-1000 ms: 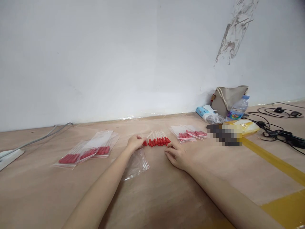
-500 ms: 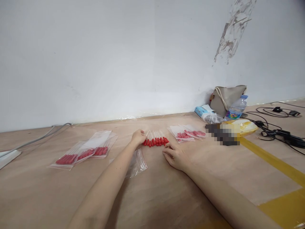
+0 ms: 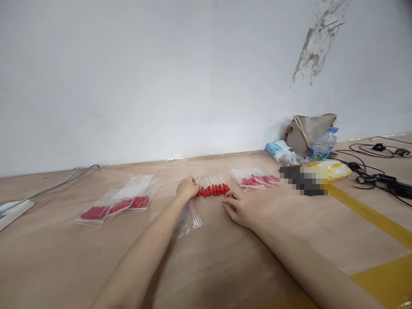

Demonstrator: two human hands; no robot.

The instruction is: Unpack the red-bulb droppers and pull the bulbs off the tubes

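A: Where are the loose droppers?

B: A row of red-bulbed droppers [image 3: 212,188] lies on the brown floor [image 3: 225,257], between the two hands.

A: And the hands?

B: The left hand [image 3: 187,187] is curled against the row's left end, touching it; whether its grip is clamped on a dropper I cannot tell. The right hand [image 3: 238,208] lies flat, grip apart, fingertips just at the right end.

A: Around them?

B: An empty clear bag [image 3: 188,221] under the left forearm, filled bags [image 3: 120,202] to the left, more filled bags [image 3: 254,178] to the right, a water bottle [image 3: 320,148] farther off.
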